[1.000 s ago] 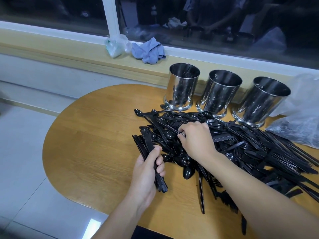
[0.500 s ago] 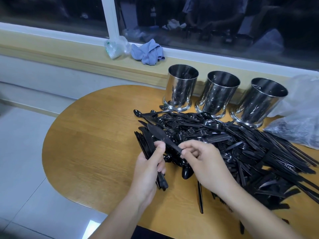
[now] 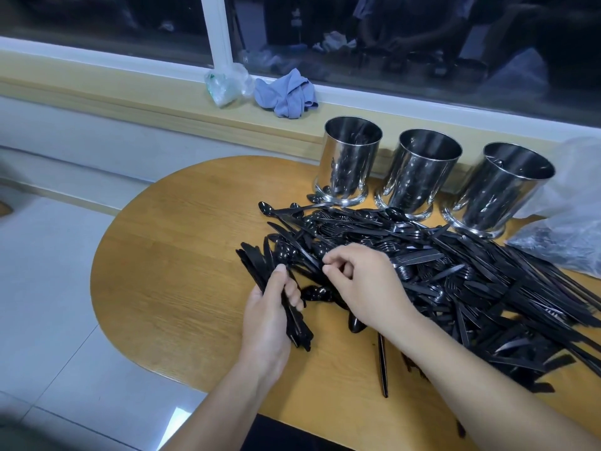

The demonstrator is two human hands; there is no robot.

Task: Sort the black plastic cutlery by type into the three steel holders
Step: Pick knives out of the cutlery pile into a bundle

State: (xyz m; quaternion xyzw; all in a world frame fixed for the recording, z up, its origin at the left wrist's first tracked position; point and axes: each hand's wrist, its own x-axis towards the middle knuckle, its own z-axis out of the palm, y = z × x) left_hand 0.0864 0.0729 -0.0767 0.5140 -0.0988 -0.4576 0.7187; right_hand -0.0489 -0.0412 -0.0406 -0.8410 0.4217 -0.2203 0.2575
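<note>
Mostly slim glossy cutlery point(image 3: 455, 271) (knives, perhaps).

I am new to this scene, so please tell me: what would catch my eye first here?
A big heap of black cutlery covers the right half of the wooden table. Behind it, three shiny steel holders stand in a row. In front, the left hand grips a bundle of knives.

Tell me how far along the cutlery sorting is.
Early stage. Done: almost nothing; the three steel holders show little or nothing inside. In hand: the left hand grips a bundle of knives; the right hand is down on the pile with fingers curled. Left: nearly the whole pile on the table.
</note>
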